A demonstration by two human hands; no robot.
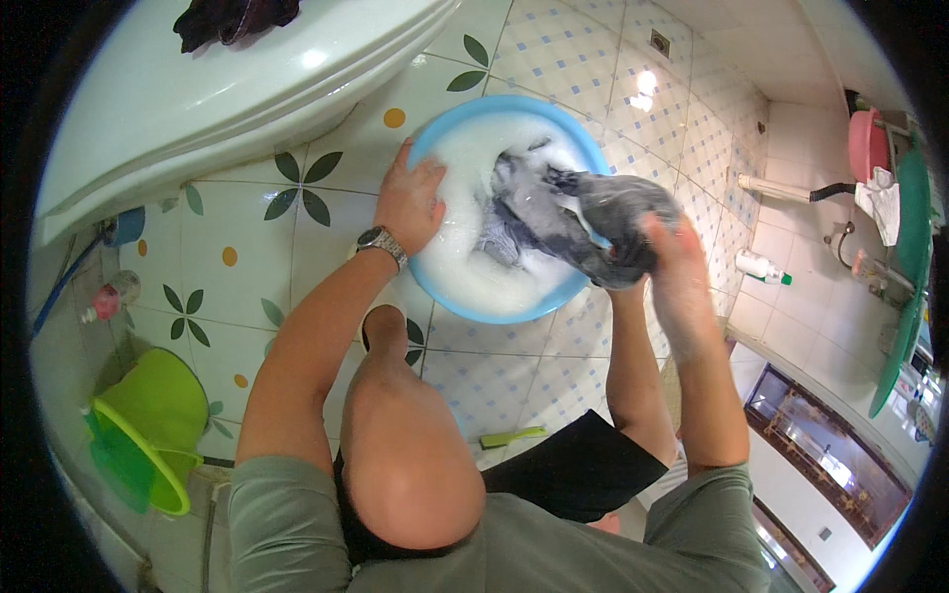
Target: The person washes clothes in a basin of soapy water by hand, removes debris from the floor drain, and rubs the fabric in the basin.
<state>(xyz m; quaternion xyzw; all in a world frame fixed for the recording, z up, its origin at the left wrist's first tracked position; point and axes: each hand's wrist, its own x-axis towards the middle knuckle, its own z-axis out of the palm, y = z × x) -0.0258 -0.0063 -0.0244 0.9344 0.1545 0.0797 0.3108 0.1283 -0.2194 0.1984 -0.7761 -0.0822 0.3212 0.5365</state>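
A light blue plastic basin (510, 317) full of white suds (460, 263) stands on the tiled floor before me. My left hand (412, 199), with a metal watch at its wrist, holds the basin's left rim, some fingers over the foam. On the right, my right hand (671, 241) is shut on a dark grey wet garment (623, 211) and blurred by motion. The garment is lifted at the right rim, its other end in the suds. A light blue-and-white strip shows on it. Beside it a grey striped cloth (501, 241) lies partly in the foam.
A white bathtub (245, 104) with dark cloth (233, 22) on its edge is at upper left. A lime green bucket (167, 393) lies at lower left. Near my legs is a green brush (511, 437). A white bottle (758, 265) and a green glass counter (908, 274) are at right.
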